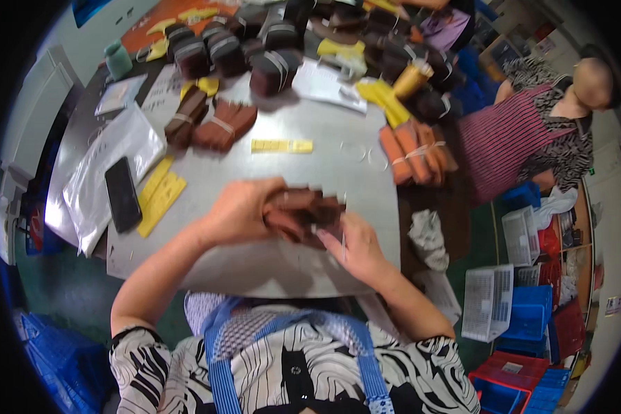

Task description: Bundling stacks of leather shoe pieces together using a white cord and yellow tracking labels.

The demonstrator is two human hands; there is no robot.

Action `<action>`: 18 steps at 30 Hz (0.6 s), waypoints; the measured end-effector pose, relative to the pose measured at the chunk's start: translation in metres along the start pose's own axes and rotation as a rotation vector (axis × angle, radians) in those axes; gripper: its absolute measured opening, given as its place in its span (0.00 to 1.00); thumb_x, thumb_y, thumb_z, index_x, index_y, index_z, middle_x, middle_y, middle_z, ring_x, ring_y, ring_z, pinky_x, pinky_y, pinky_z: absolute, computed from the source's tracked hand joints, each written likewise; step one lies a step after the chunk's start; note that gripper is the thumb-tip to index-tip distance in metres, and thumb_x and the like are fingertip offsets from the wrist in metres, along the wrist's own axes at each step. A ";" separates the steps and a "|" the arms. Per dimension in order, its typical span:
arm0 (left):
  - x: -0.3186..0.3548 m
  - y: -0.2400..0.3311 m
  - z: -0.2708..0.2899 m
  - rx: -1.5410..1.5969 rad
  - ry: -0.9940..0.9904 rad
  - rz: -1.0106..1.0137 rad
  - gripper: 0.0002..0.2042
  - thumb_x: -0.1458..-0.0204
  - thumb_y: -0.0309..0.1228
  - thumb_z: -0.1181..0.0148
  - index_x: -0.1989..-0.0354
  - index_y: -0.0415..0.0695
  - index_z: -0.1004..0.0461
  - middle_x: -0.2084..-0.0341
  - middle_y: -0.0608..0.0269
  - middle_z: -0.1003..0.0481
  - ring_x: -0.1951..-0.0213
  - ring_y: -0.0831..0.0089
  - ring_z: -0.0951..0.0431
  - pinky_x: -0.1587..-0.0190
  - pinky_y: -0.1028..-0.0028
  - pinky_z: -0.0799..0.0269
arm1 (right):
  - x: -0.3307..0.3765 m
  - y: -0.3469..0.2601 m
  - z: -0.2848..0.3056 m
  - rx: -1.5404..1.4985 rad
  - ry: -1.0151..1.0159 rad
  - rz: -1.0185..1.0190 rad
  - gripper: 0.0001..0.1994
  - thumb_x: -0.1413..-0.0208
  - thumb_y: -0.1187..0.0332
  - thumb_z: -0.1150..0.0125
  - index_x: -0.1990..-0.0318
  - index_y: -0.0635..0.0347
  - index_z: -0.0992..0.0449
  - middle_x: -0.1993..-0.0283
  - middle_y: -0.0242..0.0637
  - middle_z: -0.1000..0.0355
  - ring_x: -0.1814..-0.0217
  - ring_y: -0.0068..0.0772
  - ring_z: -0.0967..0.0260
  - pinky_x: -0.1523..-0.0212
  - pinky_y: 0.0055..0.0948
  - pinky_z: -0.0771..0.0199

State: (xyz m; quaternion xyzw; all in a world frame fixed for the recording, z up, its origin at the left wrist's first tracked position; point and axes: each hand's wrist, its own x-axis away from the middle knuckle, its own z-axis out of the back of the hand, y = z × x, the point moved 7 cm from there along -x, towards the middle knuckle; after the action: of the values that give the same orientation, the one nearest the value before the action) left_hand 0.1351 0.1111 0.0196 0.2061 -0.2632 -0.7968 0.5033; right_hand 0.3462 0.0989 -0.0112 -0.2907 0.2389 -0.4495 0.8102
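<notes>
Over the near part of the metal table, my two hands hold a stack of reddish-brown, leather-like pieces. My left hand wraps round the stack's left side. At the right end, my right hand is closed on it, its thumb pressed to the near side. A thin pale line by the right fingers looks like a rubber band, though blur makes this unsure. Beyond the stack lie a yellow strip and loose rubber bands. Similar banded bundles sit farther off: reddish-brown, dark brown and orange-brown.
Many dark banded bundles crowd the far side. At left lie a black phone, a clear plastic bag and yellow cards. A person in a striped apron is at right, above baskets and blue bins.
</notes>
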 end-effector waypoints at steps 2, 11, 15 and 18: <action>0.006 -0.010 0.007 0.285 0.057 0.006 0.20 0.61 0.30 0.24 0.61 0.40 0.28 0.62 0.55 0.17 0.58 0.61 0.16 0.56 0.62 0.23 | 0.008 -0.020 -0.002 0.124 0.019 0.120 0.19 0.47 0.69 0.29 0.49 0.61 0.24 0.59 0.47 0.24 0.55 0.56 0.26 0.53 0.47 0.25; 0.022 -0.004 0.019 0.391 -0.031 -0.038 0.24 0.62 0.24 0.25 0.53 0.38 0.24 0.66 0.62 0.20 0.60 0.82 0.25 0.53 0.74 0.25 | 0.002 -0.018 -0.011 0.301 -0.028 0.083 0.20 0.58 0.68 0.22 0.57 0.56 0.24 0.62 0.36 0.26 0.56 0.45 0.27 0.57 0.44 0.27; 0.027 0.023 -0.014 0.116 -0.091 -0.235 0.22 0.64 0.29 0.23 0.58 0.43 0.23 0.66 0.53 0.22 0.61 0.51 0.19 0.58 0.62 0.24 | 0.002 -0.025 -0.011 0.216 -0.025 0.107 0.18 0.59 0.69 0.23 0.61 0.55 0.26 0.64 0.37 0.27 0.57 0.46 0.27 0.59 0.43 0.27; 0.020 0.028 -0.032 -0.001 -0.092 -0.227 0.20 0.62 0.30 0.24 0.59 0.45 0.23 0.55 0.58 0.22 0.59 0.54 0.18 0.56 0.60 0.23 | 0.005 -0.024 -0.007 0.104 -0.034 0.061 0.16 0.58 0.74 0.28 0.61 0.57 0.27 0.64 0.40 0.25 0.61 0.50 0.25 0.61 0.41 0.25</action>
State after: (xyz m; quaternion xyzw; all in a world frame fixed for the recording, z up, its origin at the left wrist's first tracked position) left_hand 0.1654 0.0766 0.0114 0.1976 -0.2606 -0.8574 0.3974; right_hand 0.3295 0.0827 0.0000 -0.2485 0.2104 -0.4316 0.8412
